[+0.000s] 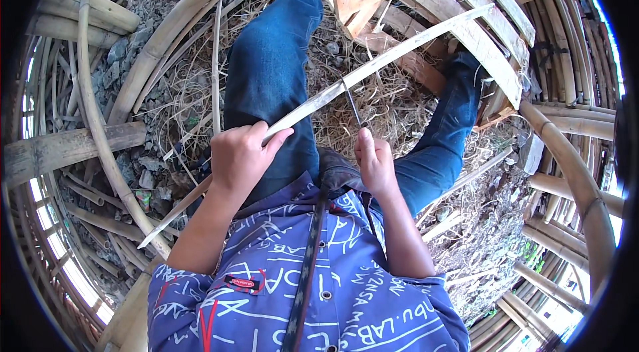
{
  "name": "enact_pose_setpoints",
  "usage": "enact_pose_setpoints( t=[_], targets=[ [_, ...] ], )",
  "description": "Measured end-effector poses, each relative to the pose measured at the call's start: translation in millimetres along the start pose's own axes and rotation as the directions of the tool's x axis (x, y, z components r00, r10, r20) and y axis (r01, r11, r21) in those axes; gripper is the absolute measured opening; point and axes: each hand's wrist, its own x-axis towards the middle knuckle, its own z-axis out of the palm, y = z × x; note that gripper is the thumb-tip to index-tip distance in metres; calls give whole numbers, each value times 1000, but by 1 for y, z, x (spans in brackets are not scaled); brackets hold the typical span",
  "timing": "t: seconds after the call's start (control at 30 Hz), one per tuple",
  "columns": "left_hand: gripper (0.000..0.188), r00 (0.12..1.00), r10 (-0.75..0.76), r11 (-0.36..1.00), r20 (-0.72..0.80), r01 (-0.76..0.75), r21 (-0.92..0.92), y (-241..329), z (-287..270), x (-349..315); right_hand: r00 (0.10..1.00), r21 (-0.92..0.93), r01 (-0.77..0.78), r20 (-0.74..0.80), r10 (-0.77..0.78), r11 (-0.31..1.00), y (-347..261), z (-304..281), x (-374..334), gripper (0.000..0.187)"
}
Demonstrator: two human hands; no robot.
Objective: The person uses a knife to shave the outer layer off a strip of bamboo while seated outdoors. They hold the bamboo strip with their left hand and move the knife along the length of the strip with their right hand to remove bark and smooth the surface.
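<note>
Strip slants through left hand, pointing forward and right.

The blade was partly hidden by the right hand, the strip by the left hand. The shirt was cropped below.

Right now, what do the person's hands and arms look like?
The left hand and right hand are bare, with no gloves or watches showing. The forearms are bare too, below short blue sleeves with white letter-like lines.

Downward head view, rim unclear
</note>
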Motion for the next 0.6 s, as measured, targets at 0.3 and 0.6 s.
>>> enact_pose_setpoints(
  t=[0.3, 0.6],
  targets=[
    [48, 1000, -14, 998, -23, 13, -57, -2, 1, 0, 1000, 234, -12, 1, 12, 972, 4, -5, -23, 56],
    [45, 999, -13, 999, 30, 14, -39, -1, -4, 1, 998, -298, 65, 41, -56, 952, -56, 4, 22, 50]
  ],
)
